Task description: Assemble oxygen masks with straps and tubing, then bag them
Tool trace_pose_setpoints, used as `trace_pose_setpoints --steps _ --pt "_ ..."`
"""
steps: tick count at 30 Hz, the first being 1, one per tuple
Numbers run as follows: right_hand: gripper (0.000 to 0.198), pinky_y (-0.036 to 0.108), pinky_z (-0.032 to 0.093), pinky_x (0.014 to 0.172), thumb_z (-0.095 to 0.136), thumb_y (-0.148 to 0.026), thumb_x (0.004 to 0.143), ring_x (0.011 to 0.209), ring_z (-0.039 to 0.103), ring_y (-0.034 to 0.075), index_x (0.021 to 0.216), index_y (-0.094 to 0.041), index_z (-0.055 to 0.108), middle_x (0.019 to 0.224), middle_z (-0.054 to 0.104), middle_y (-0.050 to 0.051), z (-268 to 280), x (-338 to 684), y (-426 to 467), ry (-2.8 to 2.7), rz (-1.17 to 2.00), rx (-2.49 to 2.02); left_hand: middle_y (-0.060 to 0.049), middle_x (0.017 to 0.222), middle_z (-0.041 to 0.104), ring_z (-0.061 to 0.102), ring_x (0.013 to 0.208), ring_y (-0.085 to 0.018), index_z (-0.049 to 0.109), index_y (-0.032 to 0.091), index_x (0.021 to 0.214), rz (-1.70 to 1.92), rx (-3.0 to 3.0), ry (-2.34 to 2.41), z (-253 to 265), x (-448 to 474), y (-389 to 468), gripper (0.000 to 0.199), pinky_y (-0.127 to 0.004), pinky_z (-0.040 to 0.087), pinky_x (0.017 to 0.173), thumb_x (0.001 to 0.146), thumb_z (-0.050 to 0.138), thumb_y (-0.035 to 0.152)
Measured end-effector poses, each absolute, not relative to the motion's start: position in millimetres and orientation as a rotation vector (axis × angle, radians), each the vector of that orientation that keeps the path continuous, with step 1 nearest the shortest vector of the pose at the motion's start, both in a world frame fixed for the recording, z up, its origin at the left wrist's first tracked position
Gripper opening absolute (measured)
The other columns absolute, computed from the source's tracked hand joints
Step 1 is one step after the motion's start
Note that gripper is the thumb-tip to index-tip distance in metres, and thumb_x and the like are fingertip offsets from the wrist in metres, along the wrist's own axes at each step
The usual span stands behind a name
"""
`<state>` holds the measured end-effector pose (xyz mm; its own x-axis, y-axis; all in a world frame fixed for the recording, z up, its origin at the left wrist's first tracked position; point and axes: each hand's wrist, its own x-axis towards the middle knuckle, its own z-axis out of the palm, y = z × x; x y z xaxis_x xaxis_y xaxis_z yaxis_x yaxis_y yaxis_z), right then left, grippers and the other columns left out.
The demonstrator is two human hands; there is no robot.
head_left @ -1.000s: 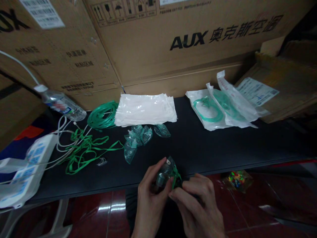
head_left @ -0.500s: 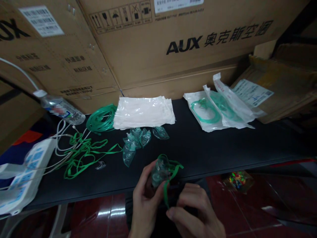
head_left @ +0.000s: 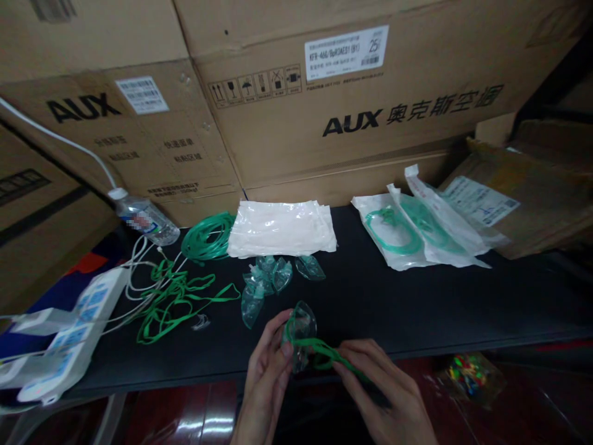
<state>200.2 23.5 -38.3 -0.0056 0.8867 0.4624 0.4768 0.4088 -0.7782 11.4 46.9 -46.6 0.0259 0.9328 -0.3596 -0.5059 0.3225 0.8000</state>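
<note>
My left hand (head_left: 269, 364) is closed round a clear green-tinted oxygen mask (head_left: 303, 321) at the front edge of the black table. A green elastic strap (head_left: 319, 347) runs from the mask to my right hand (head_left: 380, 383), whose fingers pinch it and draw it to the right. Beyond my left hand lie several more clear masks (head_left: 259, 284) in a loose cluster, with a single mask (head_left: 310, 267) just to their right. A tangle of green straps (head_left: 171, 303) and small clear strips (head_left: 201, 322) sit on the left.
Coiled green tubing (head_left: 206, 238) lies beside white plastic packets (head_left: 282, 228). Bagged tubing sets (head_left: 393, 232) are at the right, before an open carton (head_left: 537, 191). A power strip (head_left: 78, 334), cables and a bottle (head_left: 148, 219) occupy the left. Large cartons (head_left: 278, 142) wall the back.
My right hand has moved up and right and now holds the strap stretched sideways from the mask. The mask has turned in my left hand. The camera view has tilted up.
</note>
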Motion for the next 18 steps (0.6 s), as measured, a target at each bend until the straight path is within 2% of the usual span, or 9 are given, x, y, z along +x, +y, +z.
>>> trace_pose_setpoints --steps 2,4,7,10,14,16,18 --pt "0.018 0.026 0.062 0.083 0.068 -0.016 0.093 0.089 0.078 0.020 0.102 -0.026 0.080 0.097 0.081 0.003 -38.0 209.7 22.2 -1.566 0.615 -1.289 -0.009 0.126 0.075 0.071 0.104 -0.022 0.074 0.026 0.124 1.226 0.537 1.128 -45.2 11.8 49.0 0.046 -0.026 0.054 0.085 0.082 0.084 0.041" --pt "0.010 0.023 0.062 0.077 0.072 -0.027 0.092 0.083 0.078 0.020 0.092 -0.026 0.082 0.091 0.082 0.003 -37.5 221.7 21.7 -1.456 0.796 -1.405 -0.009 0.115 0.078 0.073 0.088 -0.019 0.074 0.022 0.122 1.237 0.533 1.208 -43.7 11.3 51.4 0.048 -0.027 0.055 0.081 0.080 0.086 0.042" --pt "0.029 0.021 0.058 0.063 0.072 -0.043 0.090 0.068 0.073 0.018 0.071 -0.022 0.079 0.071 0.076 0.003 -34.7 238.0 22.8 -1.169 1.108 -1.485 -0.008 0.100 0.079 0.072 0.074 -0.018 0.076 0.017 0.115 1.220 0.522 1.276 -42.4 8.1 55.2 0.051 -0.028 0.056 0.075 0.074 0.089 0.045" --pt "0.034 0.025 0.057 0.061 0.076 -0.048 0.086 0.065 0.069 0.019 0.066 -0.021 0.076 0.064 0.070 0.004 -27.7 249.4 23.4 -0.884 1.310 -1.383 -0.008 0.102 0.079 0.073 0.077 -0.018 0.075 0.017 0.116 1.198 0.538 1.338 -40.9 3.6 58.8 0.056 -0.029 0.057 0.077 0.072 0.090 0.048" --pt "0.032 0.036 0.065 0.066 0.089 -0.054 0.067 0.073 0.076 0.028 0.071 -0.024 0.078 0.074 0.078 0.007 -17.0 256.1 22.6 -0.615 1.277 -1.326 -0.011 0.106 0.080 0.075 0.091 -0.024 0.076 0.016 0.118 1.229 0.578 1.399 -38.5 3.8 60.5 0.061 -0.030 0.058 0.081 0.069 0.091 0.049" --pt "0.035 0.042 0.067 0.072 0.089 -0.057 0.066 0.085 0.078 0.033 0.080 -0.026 0.079 0.086 0.081 0.008 -16.3 257.1 24.4 -0.595 1.245 -1.342 -0.010 0.105 0.081 0.075 0.096 -0.027 0.077 0.017 0.114 1.264 0.596 1.420 -38.5 7.8 60.0 0.060 -0.032 0.059 0.084 0.066 0.091 0.050" --pt "0.037 0.045 0.068 0.078 0.084 -0.059 0.071 0.094 0.078 0.035 0.084 -0.025 0.078 0.092 0.082 0.009 -20.4 259.4 29.0 -0.626 1.235 -1.363 -0.009 0.108 0.081 0.075 0.101 -0.028 0.078 0.019 0.111 1.306 0.638 1.422 -39.8 13.4 59.2 0.057 -0.032 0.058 0.088 0.064 0.092 0.050"
